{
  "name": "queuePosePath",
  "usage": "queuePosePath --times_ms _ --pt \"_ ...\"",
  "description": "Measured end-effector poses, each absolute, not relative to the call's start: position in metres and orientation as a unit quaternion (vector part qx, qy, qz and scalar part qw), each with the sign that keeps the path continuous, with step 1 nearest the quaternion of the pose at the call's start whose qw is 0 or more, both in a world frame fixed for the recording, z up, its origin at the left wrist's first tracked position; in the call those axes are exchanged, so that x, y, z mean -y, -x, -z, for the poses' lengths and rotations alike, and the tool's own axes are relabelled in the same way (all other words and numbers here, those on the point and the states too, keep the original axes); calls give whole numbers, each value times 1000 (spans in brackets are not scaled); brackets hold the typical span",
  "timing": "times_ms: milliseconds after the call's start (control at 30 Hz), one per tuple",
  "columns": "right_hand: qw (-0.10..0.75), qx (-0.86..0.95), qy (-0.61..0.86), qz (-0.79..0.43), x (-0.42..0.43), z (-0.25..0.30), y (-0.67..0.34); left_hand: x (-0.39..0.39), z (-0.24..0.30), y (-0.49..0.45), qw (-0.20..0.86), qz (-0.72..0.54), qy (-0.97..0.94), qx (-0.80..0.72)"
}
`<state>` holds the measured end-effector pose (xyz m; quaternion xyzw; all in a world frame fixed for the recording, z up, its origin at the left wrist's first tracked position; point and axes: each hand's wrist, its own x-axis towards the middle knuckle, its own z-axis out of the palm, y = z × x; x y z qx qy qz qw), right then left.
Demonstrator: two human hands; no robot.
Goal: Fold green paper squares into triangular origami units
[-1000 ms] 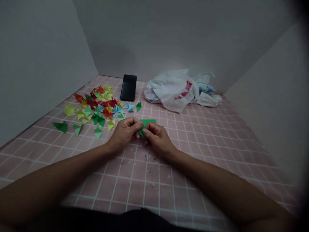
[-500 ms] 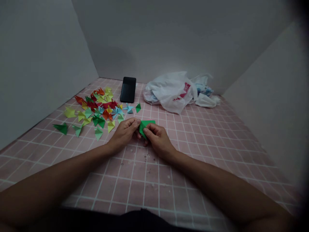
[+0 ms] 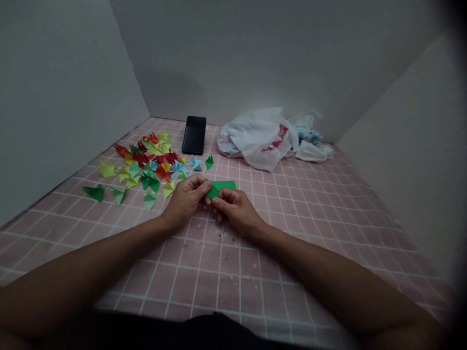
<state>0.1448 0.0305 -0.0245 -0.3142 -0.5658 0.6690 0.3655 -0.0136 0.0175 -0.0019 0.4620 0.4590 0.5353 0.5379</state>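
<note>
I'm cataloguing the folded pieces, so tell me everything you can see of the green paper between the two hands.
The green paper is a small, flat, dark green piece, seemingly thin craft paper, already folded: what shows is a short band with a straight upper edge. It sits low over the pink checked surface. The left hand pinches its left end; the right hand grips its lower edge and hides part of it. Whether it touches the surface cannot be told.

My bare forearms come in from near L & R, converging mid-scene. L hand (image 3: 185,198) & R hand (image 3: 235,210) knuckles up, fingertips pinched together, hands touching.
</note>
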Motion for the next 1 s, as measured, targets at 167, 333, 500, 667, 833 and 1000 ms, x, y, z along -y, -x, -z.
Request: queuePosePath --times_ms 167,333,500,667,833,1000 --pt "362 557 323 -674 -29 25 -143 -18 3 13 559 -544 -433 -452" --pt "376 557 339 -659 -27 24 -142 -21 2 15 549 -519 -466 -461" --pt "372 551 312 -679 -26 21 -144 -21 -2 17 518 -525 -491 -464" --pt "368 531 273 -713 -27 16 -145 -20 -7 17 523 -538 -487 -447" --pt "395 527 286 -696 -28 15 -142 -26 -10 22 505 -602 -423 -452" --pt "416 524 296 -681 -26 9 -140 -27 -11 24 516 -570 -476 -426"
